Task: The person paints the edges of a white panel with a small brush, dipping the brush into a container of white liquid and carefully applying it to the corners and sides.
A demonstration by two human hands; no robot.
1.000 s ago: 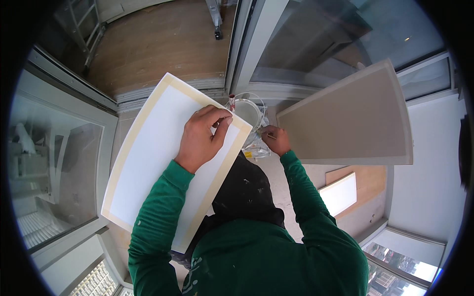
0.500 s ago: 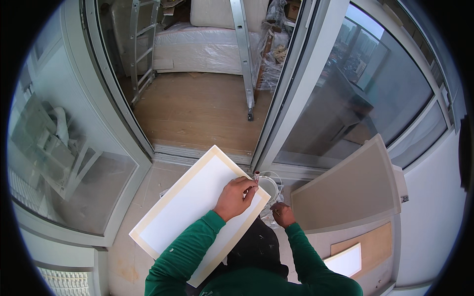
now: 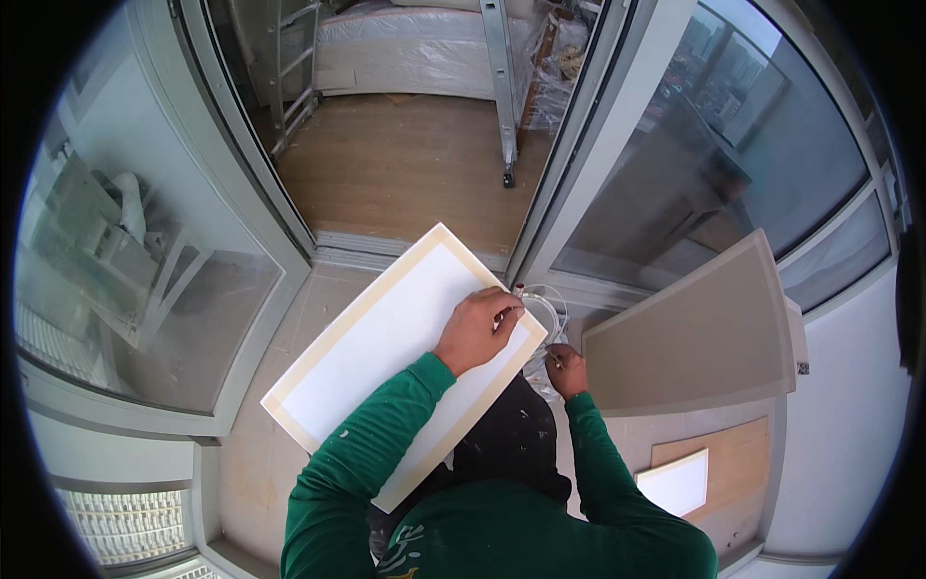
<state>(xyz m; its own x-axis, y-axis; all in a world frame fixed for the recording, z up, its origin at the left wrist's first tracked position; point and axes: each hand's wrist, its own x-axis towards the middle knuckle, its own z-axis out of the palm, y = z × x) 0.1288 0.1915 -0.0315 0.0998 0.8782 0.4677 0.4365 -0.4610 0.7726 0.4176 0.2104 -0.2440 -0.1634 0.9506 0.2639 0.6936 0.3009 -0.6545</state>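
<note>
A white rectangular panel point(image 3: 386, 347) with a beige border lies tilted in front of me. My left hand point(image 3: 477, 330) grips its far right corner, fingers curled over the edge. My right hand point(image 3: 565, 371) is just right of that corner and pinches a bundle of thin white cable point(image 3: 546, 307) that loops out from behind the panel. Both sleeves are green. The panel's underside and the cable's far end are hidden.
A large grey board point(image 3: 694, 333) stands close on the right. Below it a small white panel point(image 3: 675, 482) lies on a wooden board point(image 3: 733, 458). Glass sliding doors point(image 3: 164, 270) frame the left and right. Beyond them are a wooden floor point(image 3: 405, 164) and a ladder point(image 3: 502, 87).
The view has tilted upward, showing more of the room beyond the doors. Both hands keep their hold at the panel's corner and on the cable.
</note>
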